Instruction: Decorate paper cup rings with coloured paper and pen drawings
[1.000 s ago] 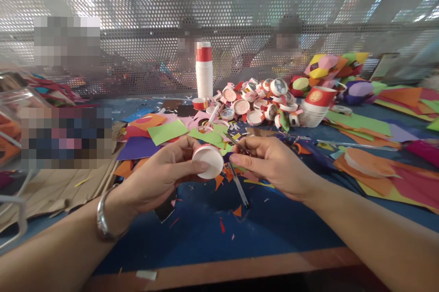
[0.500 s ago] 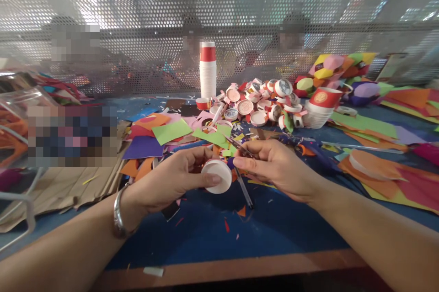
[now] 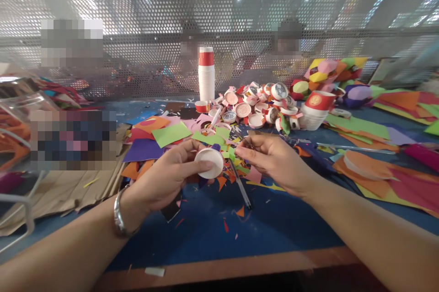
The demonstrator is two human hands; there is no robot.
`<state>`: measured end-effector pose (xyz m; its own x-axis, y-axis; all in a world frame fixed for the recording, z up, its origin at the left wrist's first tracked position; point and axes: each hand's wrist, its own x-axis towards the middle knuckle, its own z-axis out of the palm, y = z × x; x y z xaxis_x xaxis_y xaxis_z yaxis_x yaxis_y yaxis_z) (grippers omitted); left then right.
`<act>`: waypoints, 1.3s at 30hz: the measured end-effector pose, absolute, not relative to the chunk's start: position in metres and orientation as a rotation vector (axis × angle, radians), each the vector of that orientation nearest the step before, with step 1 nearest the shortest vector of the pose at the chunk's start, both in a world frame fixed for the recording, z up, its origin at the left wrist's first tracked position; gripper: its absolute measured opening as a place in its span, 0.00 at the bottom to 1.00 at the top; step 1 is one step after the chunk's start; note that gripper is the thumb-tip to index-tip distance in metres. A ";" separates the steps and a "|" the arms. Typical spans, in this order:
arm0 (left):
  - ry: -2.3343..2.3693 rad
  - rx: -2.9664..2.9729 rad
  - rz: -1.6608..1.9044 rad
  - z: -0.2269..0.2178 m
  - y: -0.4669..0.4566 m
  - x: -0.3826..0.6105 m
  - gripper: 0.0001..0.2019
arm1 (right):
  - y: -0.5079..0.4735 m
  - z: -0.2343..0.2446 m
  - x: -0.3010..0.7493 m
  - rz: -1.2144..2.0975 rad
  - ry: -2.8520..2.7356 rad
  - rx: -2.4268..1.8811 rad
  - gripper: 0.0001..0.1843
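My left hand [image 3: 176, 166] pinches a white paper cup base [image 3: 213, 157], its thumb flat across the round face. A bit of purple paper [image 3: 216, 146] sticks up from the rim. To the right, my right hand [image 3: 270, 157] is closed around small scissors [image 3: 248, 144], which are mostly hidden by the fingers and blurred. A gap separates its fingertips from the cup base. Below that gap lies a clear pen [image 3: 243, 187], among orange and green paper scraps [image 3: 228, 151].
Behind the hands stand a tall stack of paper cups [image 3: 206, 82], a heap of cut cup bases [image 3: 255, 104] and a tilted cup stack [image 3: 315, 109]. Coloured paper sheets [image 3: 366, 177] lie at the right, brown cardboard [image 3: 78, 187] at the left. A perforated metal screen [image 3: 154, 59] rises behind.
The cup base has shifted left and slightly up in my left hand. My right fingertips have come away from the purple paper beside it, and the gap between the hands is wider.
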<state>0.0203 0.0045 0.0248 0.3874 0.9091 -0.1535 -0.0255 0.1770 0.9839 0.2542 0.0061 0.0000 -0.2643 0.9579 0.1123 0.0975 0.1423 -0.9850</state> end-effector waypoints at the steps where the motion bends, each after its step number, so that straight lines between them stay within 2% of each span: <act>1: 0.939 1.185 0.851 0.025 0.005 0.020 0.12 | 0.007 0.000 0.255 1.215 -1.570 -1.088 0.18; 6: 0.921 1.127 0.939 0.022 0.006 0.021 0.11 | 0.009 0.001 0.256 1.084 -1.663 -1.191 0.18; 16: 1.008 0.822 1.111 0.026 0.023 0.013 0.09 | 0.013 0.001 0.262 1.080 -1.729 -1.193 0.13; 20: 1.045 0.853 1.049 0.024 0.024 0.013 0.10 | 0.015 0.000 0.270 1.037 -1.836 -1.237 0.14; 28: 0.945 0.931 0.891 0.023 0.010 0.020 0.07 | 0.013 0.008 0.281 0.674 -2.058 -1.525 0.10; 34: 0.975 1.239 0.661 0.016 0.006 0.023 0.12 | 0.007 0.014 0.284 0.400 -2.194 -1.649 0.10; 39: 1.019 1.428 0.606 0.009 0.008 0.021 0.15 | 0.006 0.014 0.284 0.359 -2.263 -1.711 0.11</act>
<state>0.0208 0.0076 0.0089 0.4771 0.8546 -0.2052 0.2281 0.1051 0.9679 0.2845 0.0061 0.0143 -0.2587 0.9632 0.0725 0.8934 0.2671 -0.3613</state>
